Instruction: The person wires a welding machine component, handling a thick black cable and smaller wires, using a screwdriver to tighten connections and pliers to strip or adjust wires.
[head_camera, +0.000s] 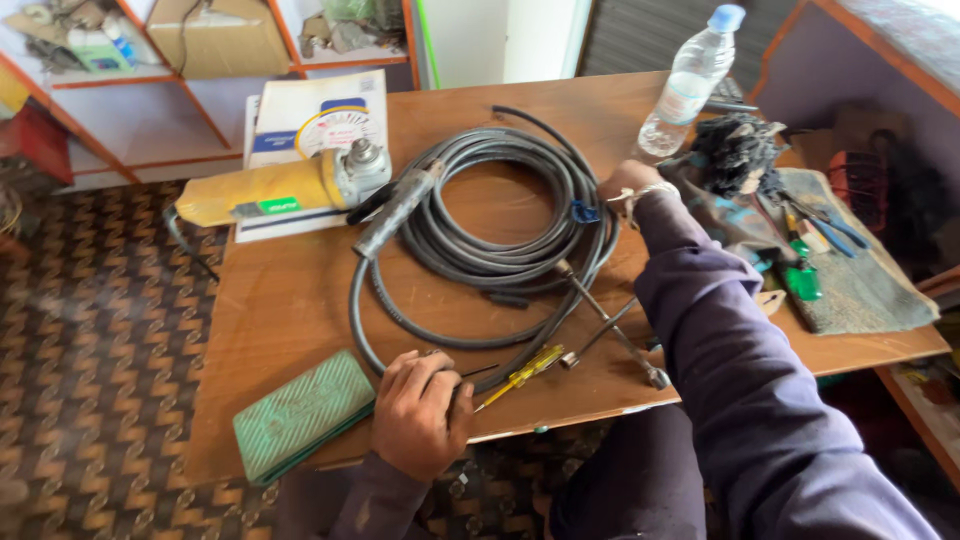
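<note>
One coiled grey cable (490, 235), looped several times, is shown at the centre of the wooden desk (290, 300). The left hand (420, 410), at the lower centre, is closed over a loose cable end beside a yellow screwdriver (520, 376). The right hand (628, 185), right of centre, is laid on the coil's rim; its grip cannot be told, the fingers being hidden.
</note>
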